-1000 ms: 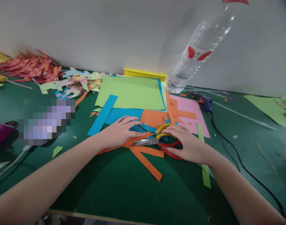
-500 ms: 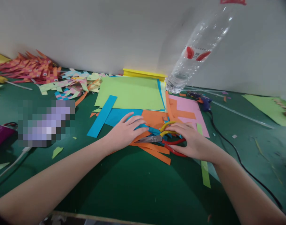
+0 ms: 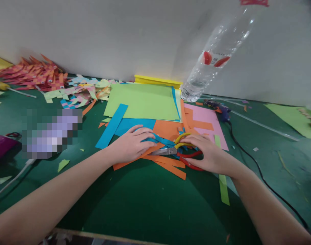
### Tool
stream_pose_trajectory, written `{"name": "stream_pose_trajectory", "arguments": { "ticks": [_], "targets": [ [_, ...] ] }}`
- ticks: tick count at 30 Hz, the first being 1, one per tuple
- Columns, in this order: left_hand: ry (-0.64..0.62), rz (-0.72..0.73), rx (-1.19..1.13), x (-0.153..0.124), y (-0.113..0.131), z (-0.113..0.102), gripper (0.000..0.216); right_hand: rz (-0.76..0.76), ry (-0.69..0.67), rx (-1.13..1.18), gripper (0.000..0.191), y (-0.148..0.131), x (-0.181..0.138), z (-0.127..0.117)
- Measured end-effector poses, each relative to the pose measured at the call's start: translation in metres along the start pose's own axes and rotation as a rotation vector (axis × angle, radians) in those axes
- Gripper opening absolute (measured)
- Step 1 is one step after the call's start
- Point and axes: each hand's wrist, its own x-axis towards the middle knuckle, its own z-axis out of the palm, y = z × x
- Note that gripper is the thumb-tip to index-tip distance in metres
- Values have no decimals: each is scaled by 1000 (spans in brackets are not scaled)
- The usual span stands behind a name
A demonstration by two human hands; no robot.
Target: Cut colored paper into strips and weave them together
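Observation:
My right hand [image 3: 207,153] is closed on the yellow and red handles of the scissors [image 3: 167,151], whose blades point left, low over the paper strips. My left hand [image 3: 132,144] lies palm down to the left of the blades, fingers stretched and a little apart. Its fingertips rest by a blue paper strip [image 3: 165,140] and an orange paper strip [image 3: 124,165] that runs out beneath the hand. More orange strips [image 3: 170,166] fan out below the blades. What lies under the left palm is hidden.
Green paper sheets [image 3: 142,102] are stacked behind the hands, with a loose blue strip [image 3: 111,126] at their left. A leaning plastic bottle [image 3: 213,61], a glue gun [image 3: 221,110] with a black cord, and pink paper [image 3: 219,131] are at right. Woven paper pieces [image 3: 43,75] lie back left.
My left hand has slid slightly left and toward me, uncovering more of the strips near the blades. The right hand and scissors stay nearly still.

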Motion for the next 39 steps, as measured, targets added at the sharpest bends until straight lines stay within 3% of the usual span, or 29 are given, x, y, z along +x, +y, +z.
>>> {"name": "stream_pose_trajectory", "arguments": {
  "ticks": [6, 20, 32, 39],
  "targets": [
    [-85, -28, 8, -1, -2, 2, 33, -1, -8, 7, 40, -2, -1, 0],
    [-80, 50, 144, 4, 0, 0, 32, -14, 6, 10, 42, -4, -1, -1],
    [29, 64, 112, 4, 7, -9, 26, -6, -8, 34, 42, -3, -1, -1],
    [-52, 45, 89, 7, 8, -1, 27, 12, -34, 22, 41, -5, -2, -1]
  ]
}}
